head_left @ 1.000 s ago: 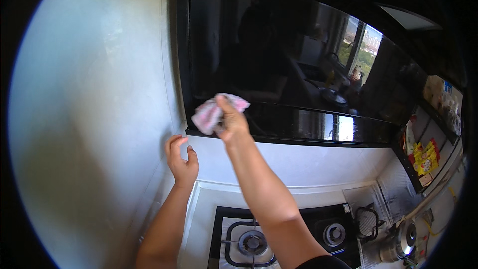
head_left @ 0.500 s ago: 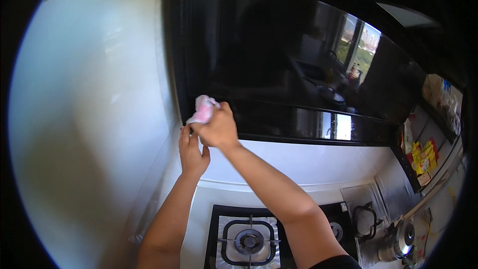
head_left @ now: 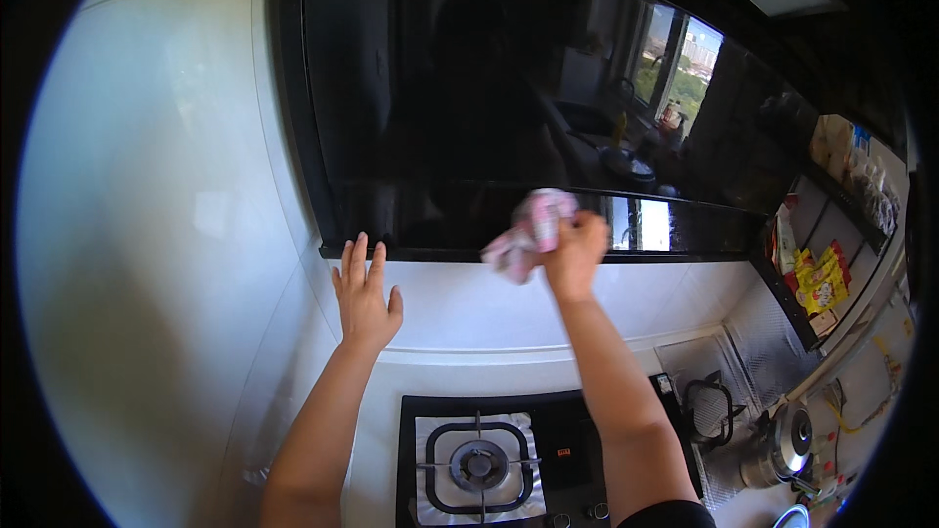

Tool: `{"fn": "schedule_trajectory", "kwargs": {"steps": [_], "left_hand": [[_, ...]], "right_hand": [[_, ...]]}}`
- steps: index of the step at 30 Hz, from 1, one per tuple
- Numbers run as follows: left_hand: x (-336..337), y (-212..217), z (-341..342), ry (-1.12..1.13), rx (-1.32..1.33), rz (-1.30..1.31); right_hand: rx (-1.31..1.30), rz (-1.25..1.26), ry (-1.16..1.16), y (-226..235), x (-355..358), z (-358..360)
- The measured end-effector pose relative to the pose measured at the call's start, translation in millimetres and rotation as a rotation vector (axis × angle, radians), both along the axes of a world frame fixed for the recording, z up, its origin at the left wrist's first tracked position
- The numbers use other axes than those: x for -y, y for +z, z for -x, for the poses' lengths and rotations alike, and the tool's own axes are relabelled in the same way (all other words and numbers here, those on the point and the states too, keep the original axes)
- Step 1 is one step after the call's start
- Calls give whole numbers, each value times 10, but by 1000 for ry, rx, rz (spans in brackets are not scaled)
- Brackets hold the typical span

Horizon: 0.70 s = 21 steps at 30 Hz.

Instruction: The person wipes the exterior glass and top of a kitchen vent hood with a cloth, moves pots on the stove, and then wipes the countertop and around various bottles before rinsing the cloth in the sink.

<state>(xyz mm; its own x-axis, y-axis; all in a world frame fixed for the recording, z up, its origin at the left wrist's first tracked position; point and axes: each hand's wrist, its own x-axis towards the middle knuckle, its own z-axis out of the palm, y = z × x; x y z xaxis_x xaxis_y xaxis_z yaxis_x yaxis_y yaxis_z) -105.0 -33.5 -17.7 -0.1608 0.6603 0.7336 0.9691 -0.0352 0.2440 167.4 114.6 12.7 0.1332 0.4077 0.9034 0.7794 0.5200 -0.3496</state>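
Note:
In my right hand [head_left: 577,249] is a crumpled pink and white cloth [head_left: 533,235], bunched under the fingers and hanging to the left. It lies over the lower edge of a glossy black range hood or cabinet front [head_left: 440,127], left of the bright window reflection. My left hand [head_left: 365,293] is spread, palm away from me, its fingertips at the bottom edge of the black front near its left corner. Nothing is in that hand. Whether the fingertips press on the edge is hard to tell.
Below stands a black gas stove [head_left: 567,450] with a foil-lined burner [head_left: 479,467]. A pale wall [head_left: 156,235] rises at the left. At the right are a shelf with yellow packets [head_left: 822,279], a steel pot [head_left: 782,450] and a black rack [head_left: 709,411].
My right hand has swept the cloth rightward along the black front, away from my left hand. My left hand has spread its fingers near the corner. The view has shifted slightly.

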Motion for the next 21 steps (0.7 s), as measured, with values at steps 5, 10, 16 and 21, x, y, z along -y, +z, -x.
{"fn": "schedule_trajectory", "kwargs": {"steps": [5,10,16,21], "left_hand": [[-25,-41,14,-16,35,-28],[-3,-108,30,-44,127,-154],[98,-135,60,-57,140,-320],[69,-312,146,42,176,-296]], "right_hand": [[-379,24,-329,-34,-209,-902],[-208,-69,-72,11,78,308],[238,1,443,192,792,1952],[652,-50,504,290,683,2077]]}}
